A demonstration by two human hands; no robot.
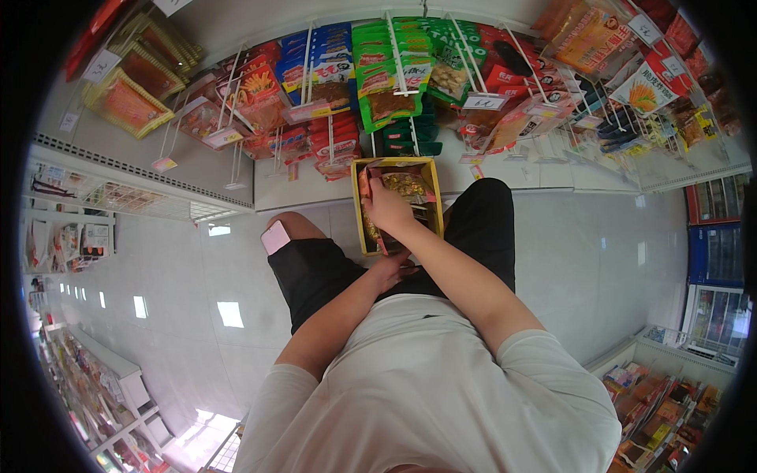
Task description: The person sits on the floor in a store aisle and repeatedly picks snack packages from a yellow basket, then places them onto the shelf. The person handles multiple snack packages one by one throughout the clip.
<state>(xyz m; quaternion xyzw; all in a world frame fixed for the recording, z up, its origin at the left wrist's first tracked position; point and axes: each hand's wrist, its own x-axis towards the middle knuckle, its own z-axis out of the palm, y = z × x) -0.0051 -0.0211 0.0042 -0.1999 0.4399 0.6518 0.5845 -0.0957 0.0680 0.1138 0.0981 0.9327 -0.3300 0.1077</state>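
Note:
Between my knees stands a yellow box (pixel 438 201), close to the foot of the shelving. Inside it lie several snack packets, among them a clear packet with gold and green contents (pixel 408 185). My right hand (pixel 387 204) reaches into the box, its fingers at the edge of a reddish packet (pixel 365 186) along the left side; the fingertips are partly hidden, so a grip cannot be told. My left hand (pixel 391 269) is low at the near edge of the box, in front of my lap, its fingers partly hidden. A pink phone (pixel 275 237) rests on my left thigh.
Ahead, packaged snacks hang on wire hooks, including green packets (pixel 390 83), blue packets (pixel 319 65) and red packets (pixel 337 148). Price cards (pixel 485 101) hang at the hook ends. A shelf edge (pixel 148 168) runs at the left. More stocked shelving (pixel 662 414) stands behind at the right.

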